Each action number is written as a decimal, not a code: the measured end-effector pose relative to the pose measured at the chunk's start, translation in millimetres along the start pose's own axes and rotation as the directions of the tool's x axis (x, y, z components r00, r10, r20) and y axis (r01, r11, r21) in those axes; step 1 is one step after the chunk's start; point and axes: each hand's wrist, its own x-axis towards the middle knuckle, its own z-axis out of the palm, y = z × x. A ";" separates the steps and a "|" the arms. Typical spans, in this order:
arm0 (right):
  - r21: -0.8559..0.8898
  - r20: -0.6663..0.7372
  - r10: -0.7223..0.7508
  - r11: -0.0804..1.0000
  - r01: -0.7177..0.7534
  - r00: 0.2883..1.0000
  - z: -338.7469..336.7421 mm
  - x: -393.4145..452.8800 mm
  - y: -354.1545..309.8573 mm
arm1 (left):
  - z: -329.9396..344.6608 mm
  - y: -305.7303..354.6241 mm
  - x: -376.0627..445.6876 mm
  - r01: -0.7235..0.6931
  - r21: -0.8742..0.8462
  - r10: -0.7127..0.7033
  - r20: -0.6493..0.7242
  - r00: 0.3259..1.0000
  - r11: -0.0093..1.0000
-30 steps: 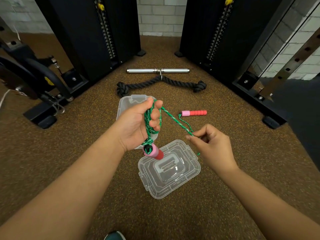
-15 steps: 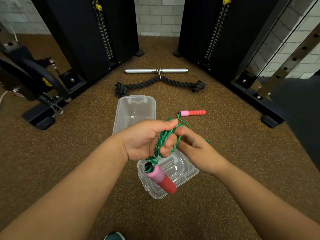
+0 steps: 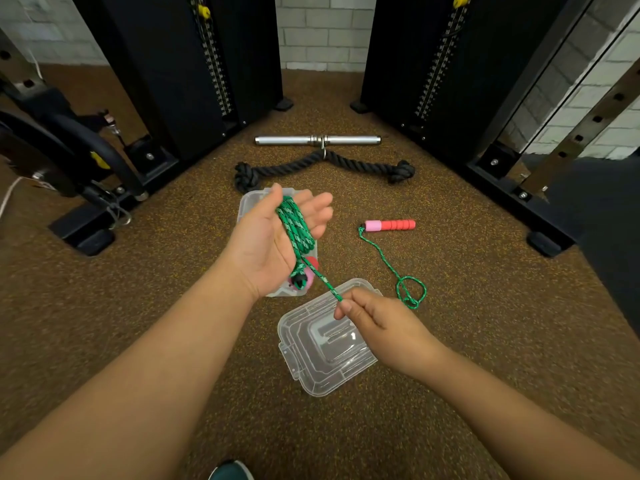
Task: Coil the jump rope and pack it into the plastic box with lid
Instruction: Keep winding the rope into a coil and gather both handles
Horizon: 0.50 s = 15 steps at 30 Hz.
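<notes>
Head view: two handles (image 3: pixel 390 225), one box (image 3: pixel 246 202)

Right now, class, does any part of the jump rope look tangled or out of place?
Yes. On the floor, right of the lid, the loose green rope has curled into a small knot-like loop, which may snag during coiling.

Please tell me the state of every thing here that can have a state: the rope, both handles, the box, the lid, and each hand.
Green rope: partly coiled round left palm, rest loose on floor.
Far handle: lying on floor.
Near handle: hanging below left hand.
Box: open, on floor.
Lid: off, on floor.
Left hand: fingers straight, carrying coil.
Right hand: pinching rope.
</notes>
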 end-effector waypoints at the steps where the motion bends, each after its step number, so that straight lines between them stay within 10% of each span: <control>1: -0.030 -0.009 -0.022 0.999 0.022 1.000 -1.4 -0.8 -3.1 | -2.1 0.3 0.6 0.003 -0.006 -0.003 -0.016 1.000 1.000; 15: 0.178 -0.221 -0.192 0.956 0.233 0.956 -55.1 -0.2 -53.7 | -4.0 -9.9 -5.9 0.228 0.514 -0.301 0.062 0.952 0.827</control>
